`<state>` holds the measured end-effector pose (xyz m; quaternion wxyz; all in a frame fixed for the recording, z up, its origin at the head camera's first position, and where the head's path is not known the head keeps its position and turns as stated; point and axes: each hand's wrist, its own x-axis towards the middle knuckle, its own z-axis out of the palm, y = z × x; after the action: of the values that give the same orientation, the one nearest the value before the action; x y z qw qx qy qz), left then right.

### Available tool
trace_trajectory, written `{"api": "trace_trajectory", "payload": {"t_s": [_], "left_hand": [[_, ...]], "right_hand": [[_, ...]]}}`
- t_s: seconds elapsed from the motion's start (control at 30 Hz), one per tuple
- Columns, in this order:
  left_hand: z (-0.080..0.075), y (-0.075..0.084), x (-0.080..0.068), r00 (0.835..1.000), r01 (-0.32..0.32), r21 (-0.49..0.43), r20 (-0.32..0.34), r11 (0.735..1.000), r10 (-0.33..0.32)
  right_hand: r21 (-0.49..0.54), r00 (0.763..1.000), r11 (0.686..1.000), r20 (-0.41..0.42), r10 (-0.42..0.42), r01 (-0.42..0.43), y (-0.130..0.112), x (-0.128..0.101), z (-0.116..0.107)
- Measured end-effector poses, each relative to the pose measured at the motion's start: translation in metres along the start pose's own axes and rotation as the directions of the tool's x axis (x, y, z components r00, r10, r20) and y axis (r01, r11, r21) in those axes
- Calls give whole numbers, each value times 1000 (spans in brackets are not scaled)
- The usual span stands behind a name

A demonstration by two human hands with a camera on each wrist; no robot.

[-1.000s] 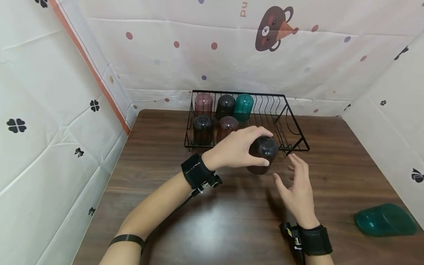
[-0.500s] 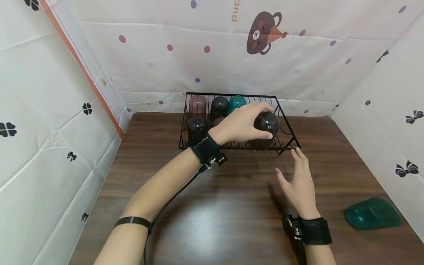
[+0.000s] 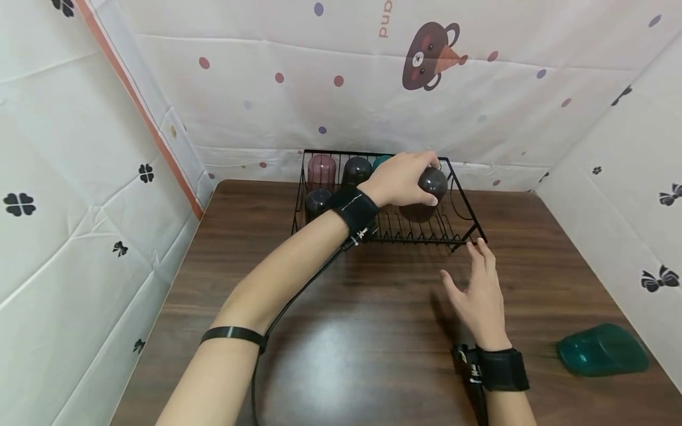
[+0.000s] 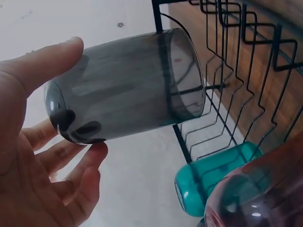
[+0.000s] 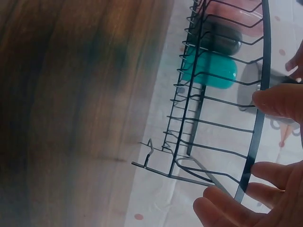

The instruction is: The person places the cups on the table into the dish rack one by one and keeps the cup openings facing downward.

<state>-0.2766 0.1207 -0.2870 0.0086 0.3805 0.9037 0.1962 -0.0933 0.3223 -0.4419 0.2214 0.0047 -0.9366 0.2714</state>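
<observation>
Cup position first: your left hand (image 3: 401,177) grips the dark cup (image 3: 426,192) by its closed end, thumb on one side and fingers (image 4: 71,168) curled round the other, and holds it over the right half of the wire rack (image 3: 462,204). Its long axis runs roughly up and down in the head view, open mouth toward the rack floor; the left wrist view shows the mouth facing the wires with the cup clear of them. Whether the rim already touches the rack you cannot tell from above.

Your right hand (image 3: 479,293) is nearer you, on the near side of the rack, fingers straight and spread, holding nothing; the right wrist view puts its fingertips (image 5: 277,101) at the rack's rim wire, touching or just beside it.

To the cup's left, a pink cup (image 3: 321,168), another dark cup (image 3: 356,170), a teal cup (image 3: 379,161) and a dark front cup (image 3: 318,202) stand upturned, filling the left half. A second teal cup (image 3: 602,349) lies on its side on the table (image 3: 346,355), far right, well apart from both hands
</observation>
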Motion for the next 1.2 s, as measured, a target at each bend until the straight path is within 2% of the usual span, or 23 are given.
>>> {"api": "trace_trajectory", "payload": {"t_s": [0.1,0.27,0.43,0.67,0.8,0.9,1.03,1.1,1.2], "left_hand": [[2,-2,12,1000,21,11,20,1000,-21],[7,-6,32,994,98,63,48,993,-101],[17,-9,43,984,151,140,73,979,-162],[33,-10,53,975,159,222,119,962,-188],[38,-11,62,975,160,269,106,950,-194],[41,-13,68,975,164,315,94,935,-202],[45,-16,72,973,166,348,96,923,-211],[46,-16,73,972,164,363,99,917,-213],[48,-16,75,973,164,379,92,911,-213]], "right_hand": [[1,1000,1000,-6,4,-4,0,0,0],[2,1000,1000,-20,6,-6,0,-1,4],[20,1000,1000,-28,-3,3,1,-1,7],[23,998,1000,-69,-5,7,3,-4,3],[-13,988,1000,-152,11,-13,2,-9,-12],[-63,969,996,-242,39,-56,1,-19,-32],[-167,925,974,-371,78,-150,3,-39,-63],[-213,894,953,-437,104,-215,7,-49,-79],[-227,836,889,-489,250,-399,16,-64,-101]]}}
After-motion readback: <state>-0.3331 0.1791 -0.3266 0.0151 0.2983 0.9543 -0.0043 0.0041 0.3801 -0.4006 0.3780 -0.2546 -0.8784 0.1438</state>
